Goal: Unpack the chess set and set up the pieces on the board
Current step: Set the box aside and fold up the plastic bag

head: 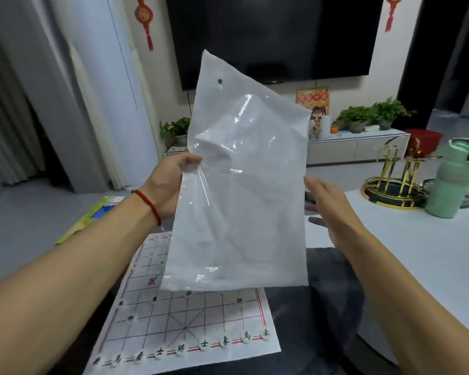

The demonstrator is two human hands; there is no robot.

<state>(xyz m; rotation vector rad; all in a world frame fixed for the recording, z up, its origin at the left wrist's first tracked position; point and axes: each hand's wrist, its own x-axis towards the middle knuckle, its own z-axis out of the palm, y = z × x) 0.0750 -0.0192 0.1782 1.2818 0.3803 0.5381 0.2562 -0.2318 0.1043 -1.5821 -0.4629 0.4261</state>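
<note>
The person holds one plastic bag [236, 185] up in the air above the far part of the board [184, 318], which lies on a dark surface low in the view. The left hand [171, 182] pinches the bag's left edge about halfway up, thumb and fingers curled onto the film. The right hand [333, 209] is spread and relaxed just beside the bag's right edge; whether it touches the film cannot be told.

The bag looks empty, thin and limp: it creases, catches the light and hangs from a single pinch, so it is probably very light and somewhat slippery. An edge or corner pinch should hold it; it will not stay flat unaided.

The board appears to be a thin printed sheet, likely to shift or curl if dragged. The pieces [204, 345] are small pale discs, probably light and easy to knock off their points, best taken by the rim.

Counts: one bag, one board. Nine pieces stand along the near row. About five more show on the lines behind, and a few faint ones farther off are too blurred to count; the bag hides the rest.
</note>
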